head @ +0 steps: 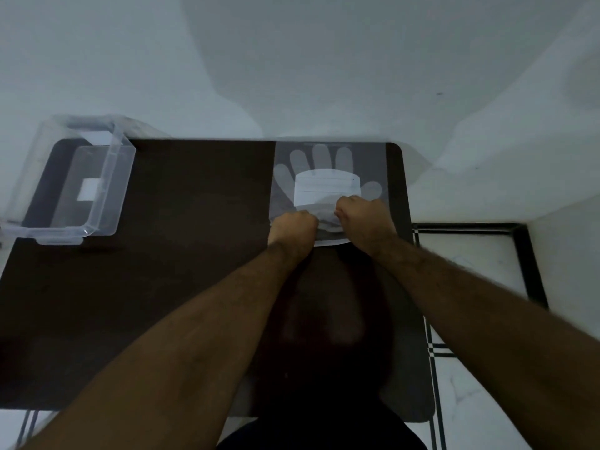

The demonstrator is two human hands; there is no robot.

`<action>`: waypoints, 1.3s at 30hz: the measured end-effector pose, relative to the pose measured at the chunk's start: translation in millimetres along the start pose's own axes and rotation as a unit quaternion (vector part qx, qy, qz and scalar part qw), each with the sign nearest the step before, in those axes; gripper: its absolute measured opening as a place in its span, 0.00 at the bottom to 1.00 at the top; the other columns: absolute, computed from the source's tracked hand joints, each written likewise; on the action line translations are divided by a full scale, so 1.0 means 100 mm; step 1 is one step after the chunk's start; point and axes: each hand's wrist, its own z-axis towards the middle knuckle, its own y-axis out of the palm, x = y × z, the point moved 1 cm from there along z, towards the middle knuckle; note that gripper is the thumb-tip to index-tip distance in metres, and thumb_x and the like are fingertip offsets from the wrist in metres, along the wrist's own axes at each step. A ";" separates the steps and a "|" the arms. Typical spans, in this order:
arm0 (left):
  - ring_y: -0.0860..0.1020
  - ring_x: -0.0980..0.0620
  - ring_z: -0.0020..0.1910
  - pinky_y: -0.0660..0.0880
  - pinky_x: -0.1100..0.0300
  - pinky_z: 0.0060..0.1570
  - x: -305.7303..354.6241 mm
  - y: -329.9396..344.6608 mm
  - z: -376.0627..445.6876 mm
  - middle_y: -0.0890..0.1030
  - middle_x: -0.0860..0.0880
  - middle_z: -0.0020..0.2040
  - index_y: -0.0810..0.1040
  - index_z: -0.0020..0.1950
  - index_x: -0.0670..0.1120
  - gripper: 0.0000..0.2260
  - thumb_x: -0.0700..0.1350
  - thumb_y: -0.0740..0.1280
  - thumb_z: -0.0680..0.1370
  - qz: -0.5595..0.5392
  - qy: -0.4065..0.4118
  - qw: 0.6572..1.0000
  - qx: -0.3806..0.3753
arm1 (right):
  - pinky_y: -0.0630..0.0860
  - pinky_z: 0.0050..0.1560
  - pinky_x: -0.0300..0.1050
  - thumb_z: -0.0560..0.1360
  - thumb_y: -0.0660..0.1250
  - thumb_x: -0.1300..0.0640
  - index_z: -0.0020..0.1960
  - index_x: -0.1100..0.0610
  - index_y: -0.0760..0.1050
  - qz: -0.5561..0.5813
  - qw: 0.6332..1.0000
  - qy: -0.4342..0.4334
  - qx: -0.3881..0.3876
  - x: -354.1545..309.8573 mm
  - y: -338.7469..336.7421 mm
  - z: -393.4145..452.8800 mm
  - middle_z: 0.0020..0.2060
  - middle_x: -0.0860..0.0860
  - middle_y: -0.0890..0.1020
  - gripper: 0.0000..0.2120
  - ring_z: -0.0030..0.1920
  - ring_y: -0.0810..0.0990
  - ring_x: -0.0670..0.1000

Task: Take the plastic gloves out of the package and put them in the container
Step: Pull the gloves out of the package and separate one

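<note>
A clear package (pixel 373 164) with a white label lies flat at the far right of the dark table (pixel 194 254). Pale plastic gloves (pixel 319 157) show through it, fingers pointing away from me. My left hand (pixel 293 227) and my right hand (pixel 362 217) are both fisted on the package's near edge, pinching the plastic between them. A clear plastic container (pixel 112 190) stands open at the far left corner of the table, well apart from both hands.
A white wall rises right behind the table's far edge. To the right of the table is a white tiled floor with dark lines (pixel 470 254). A white label (pixel 88 189) shows on the container's bottom.
</note>
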 end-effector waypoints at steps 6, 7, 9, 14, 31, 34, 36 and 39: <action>0.83 0.46 0.55 0.79 0.50 0.53 -0.02 0.00 -0.03 0.83 0.46 0.59 0.81 0.58 0.48 0.07 0.47 0.65 0.86 -0.004 0.034 0.999 0.022 | 0.79 0.56 0.57 0.82 0.54 0.35 0.52 0.53 0.80 0.041 0.999 0.014 -0.017 0.02 -0.03 0.05 0.51 0.53 0.84 0.25 0.51 0.81 0.54; 0.83 0.45 0.55 0.80 0.50 0.54 -0.02 0.01 -0.05 0.83 0.46 0.59 0.81 0.59 0.48 0.07 0.47 0.65 0.86 0.000 0.046 0.999 0.024 | 0.78 0.60 0.58 0.82 0.53 0.34 0.57 0.52 0.81 0.046 0.998 0.018 -0.028 0.00 -0.06 0.08 0.56 0.53 0.83 0.27 0.57 0.80 0.56; 0.83 0.45 0.57 0.81 0.48 0.55 -0.03 0.02 -0.08 0.83 0.46 0.61 0.81 0.61 0.48 0.07 0.48 0.66 0.85 0.006 0.064 0.998 0.019 | 0.70 0.72 0.64 0.84 0.51 0.33 0.72 0.50 0.76 0.063 0.994 0.040 -0.082 -0.04 -0.07 0.15 0.73 0.56 0.76 0.29 0.73 0.72 0.60; 0.83 0.44 0.56 0.81 0.47 0.52 -0.06 0.02 -0.15 0.83 0.46 0.61 0.81 0.63 0.47 0.09 0.45 0.66 0.84 0.027 0.099 0.994 0.024 | 0.52 0.80 0.73 0.86 0.44 0.34 0.83 0.44 0.59 0.061 0.970 0.079 -0.222 -0.10 -0.07 0.32 0.86 0.53 0.54 0.30 0.85 0.51 0.63; 0.84 0.46 0.48 0.79 0.52 0.46 -0.04 0.35 -1.30 0.85 0.48 0.53 0.85 0.56 0.46 0.07 0.46 0.71 0.81 -0.006 0.192 0.981 0.033 | 0.67 0.73 0.72 0.84 0.53 0.36 0.79 0.47 0.65 0.011 0.977 0.058 -0.206 -0.13 0.06 0.40 0.80 0.57 0.66 0.28 0.76 0.68 0.66; 0.81 0.49 0.33 0.76 0.59 0.32 -0.09 0.51 -1.60 0.84 0.51 0.39 0.85 0.42 0.48 0.07 0.45 0.81 0.67 -0.020 0.224 0.973 0.046 | 0.64 0.75 0.74 0.82 0.56 0.34 0.82 0.46 0.59 -0.010 0.974 0.061 -0.219 -0.12 0.13 0.39 0.83 0.56 0.59 0.32 0.78 0.63 0.68; 0.80 0.50 0.30 0.75 0.60 0.30 -0.10 0.62 -1.78 0.83 0.52 0.37 0.85 0.39 0.49 0.09 0.45 0.82 0.65 -0.025 0.236 0.970 0.060 | 0.60 0.76 0.75 0.81 0.57 0.32 0.83 0.45 0.54 -0.023 0.970 0.064 -0.232 -0.12 0.17 0.39 0.85 0.56 0.53 0.36 0.81 0.57 0.69; 0.81 0.52 0.33 0.77 0.59 0.35 -0.11 0.81 -2.05 0.84 0.52 0.40 0.86 0.43 0.50 0.06 0.47 0.81 0.70 -0.037 0.250 0.966 0.050 | 0.56 0.78 0.76 0.81 0.59 0.33 0.84 0.46 0.51 -0.028 0.972 0.074 -0.221 -0.19 0.16 0.31 0.86 0.56 0.50 0.38 0.83 0.52 0.69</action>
